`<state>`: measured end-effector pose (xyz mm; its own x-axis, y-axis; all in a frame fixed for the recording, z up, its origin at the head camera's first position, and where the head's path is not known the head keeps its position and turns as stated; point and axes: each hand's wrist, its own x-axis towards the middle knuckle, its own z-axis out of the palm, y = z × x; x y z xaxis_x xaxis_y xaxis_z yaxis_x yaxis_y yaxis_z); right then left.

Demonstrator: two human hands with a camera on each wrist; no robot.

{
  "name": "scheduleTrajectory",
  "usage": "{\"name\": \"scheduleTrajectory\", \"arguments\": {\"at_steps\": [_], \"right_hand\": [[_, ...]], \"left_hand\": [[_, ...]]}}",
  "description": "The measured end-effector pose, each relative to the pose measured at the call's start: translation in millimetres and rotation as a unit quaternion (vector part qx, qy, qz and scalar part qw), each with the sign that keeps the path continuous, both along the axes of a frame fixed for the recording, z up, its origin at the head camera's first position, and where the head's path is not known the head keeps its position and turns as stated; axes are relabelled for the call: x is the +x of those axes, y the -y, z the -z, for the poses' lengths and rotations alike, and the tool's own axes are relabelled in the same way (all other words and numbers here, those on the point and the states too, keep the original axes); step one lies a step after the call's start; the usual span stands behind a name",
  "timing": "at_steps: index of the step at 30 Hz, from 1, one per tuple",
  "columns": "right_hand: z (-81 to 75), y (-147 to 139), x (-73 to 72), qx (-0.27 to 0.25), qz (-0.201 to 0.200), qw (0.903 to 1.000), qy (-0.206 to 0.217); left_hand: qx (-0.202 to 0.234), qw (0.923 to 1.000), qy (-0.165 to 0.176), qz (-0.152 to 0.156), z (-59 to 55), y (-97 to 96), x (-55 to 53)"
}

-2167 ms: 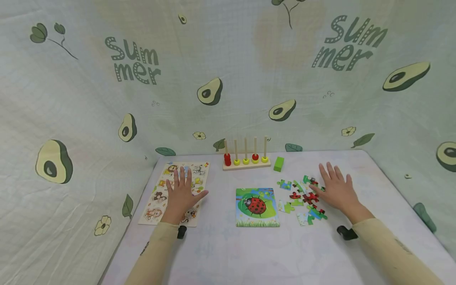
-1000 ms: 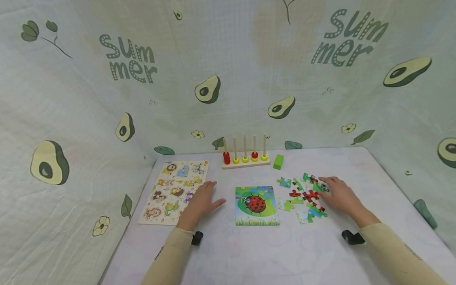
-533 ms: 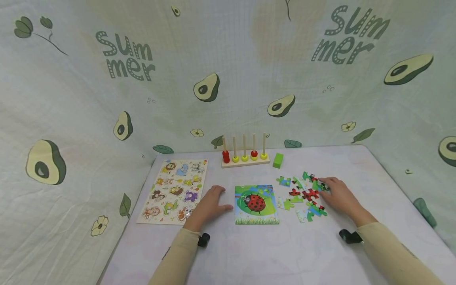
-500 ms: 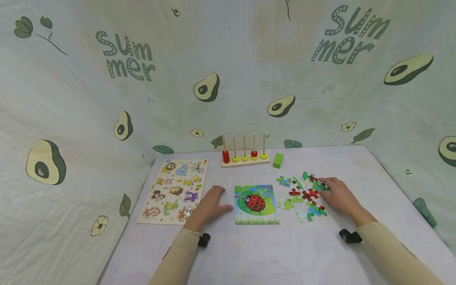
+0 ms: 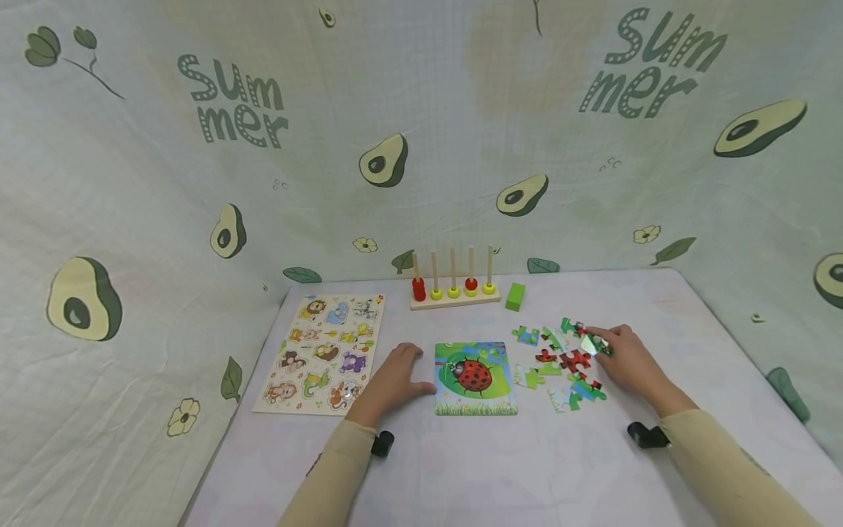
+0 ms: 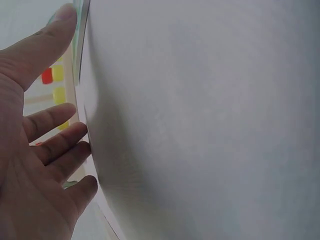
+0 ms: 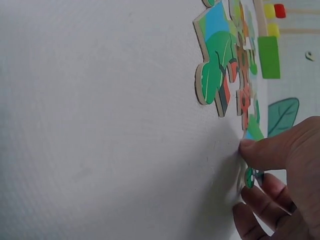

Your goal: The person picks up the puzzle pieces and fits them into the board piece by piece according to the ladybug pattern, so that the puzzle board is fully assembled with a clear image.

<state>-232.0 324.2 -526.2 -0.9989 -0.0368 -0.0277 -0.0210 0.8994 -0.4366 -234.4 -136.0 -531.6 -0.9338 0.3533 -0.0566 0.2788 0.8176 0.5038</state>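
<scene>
A square ladybug picture board point(image 5: 476, 379) lies flat in the middle of the table. Just left of it is my left hand point(image 5: 395, 380), fingers relaxed and apart, the thumb tip at the board's left edge. To the right lies a loose heap of jigsaw pieces point(image 5: 574, 361), red, green and blue. At the heap's right side my right hand point(image 5: 628, 359) pinches a green jigsaw piece point(image 5: 595, 345), which is tilted and catches the light. In the right wrist view the thumb and fingers partly hide this piece point(image 7: 249, 177).
An animal picture puzzle board point(image 5: 323, 355) lies at the left of the table. At the back stand a wooden peg counter point(image 5: 454, 298) with red and yellow beads and a green block point(image 5: 515, 297). A printed cloth point(image 5: 448, 132) hangs behind.
My left hand has moved right, off the animal board and up to the ladybug board. My right hand has come down onto the heap, and the piece in its fingers has tilted up.
</scene>
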Motion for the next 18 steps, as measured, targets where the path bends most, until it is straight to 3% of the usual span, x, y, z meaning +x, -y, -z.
{"name": "scheduleTrajectory", "arguments": {"at_steps": [11, 18], "right_hand": [[-4.0, -1.2, 0.5, -0.013, -0.002, 0.9999, 0.003], [-1.3, -4.8, -1.3, -0.024, -0.003, 0.9994, -0.024]], "left_hand": [[-0.007, 0.9999, 0.01, 0.006, -1.7, -4.5, 0.0], [-0.022, 0.9993, 0.013, 0.029, -3.7, -6.3, 0.9]]}}
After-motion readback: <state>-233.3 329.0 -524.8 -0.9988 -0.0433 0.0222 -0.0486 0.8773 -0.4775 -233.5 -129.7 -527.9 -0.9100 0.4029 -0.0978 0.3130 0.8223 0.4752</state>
